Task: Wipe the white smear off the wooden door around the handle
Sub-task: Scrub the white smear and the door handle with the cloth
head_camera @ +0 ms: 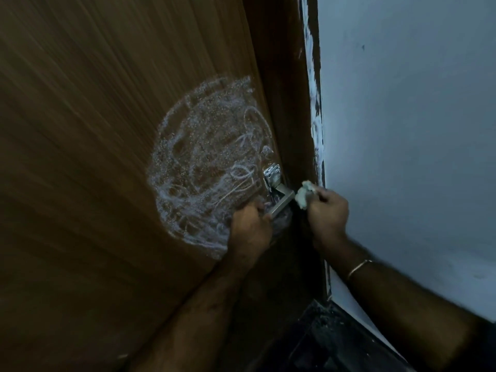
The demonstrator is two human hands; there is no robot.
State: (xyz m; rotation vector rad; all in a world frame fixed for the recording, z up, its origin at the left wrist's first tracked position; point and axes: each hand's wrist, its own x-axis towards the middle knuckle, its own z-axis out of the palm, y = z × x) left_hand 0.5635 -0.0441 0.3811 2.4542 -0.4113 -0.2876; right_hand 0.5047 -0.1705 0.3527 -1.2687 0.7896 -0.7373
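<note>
A wide white smear point(204, 167) of swirled streaks covers the wooden door point(94, 130) to the left of the metal lever handle point(279, 201). The handle's square plate point(272, 175) shines at the door's edge. My left hand point(249, 232) grips the free end of the handle, over the smear's lower edge. My right hand point(327, 213) is closed on a crumpled white cloth point(304, 196), which touches the handle's near corner by the frame.
A dark wooden door frame point(292, 103) runs beside the door, with ragged white paint along its edge. A pale wall point(416, 130) fills the right side. Dark floor point(335, 345) shows at the bottom. A thin bangle point(358, 268) sits on my right wrist.
</note>
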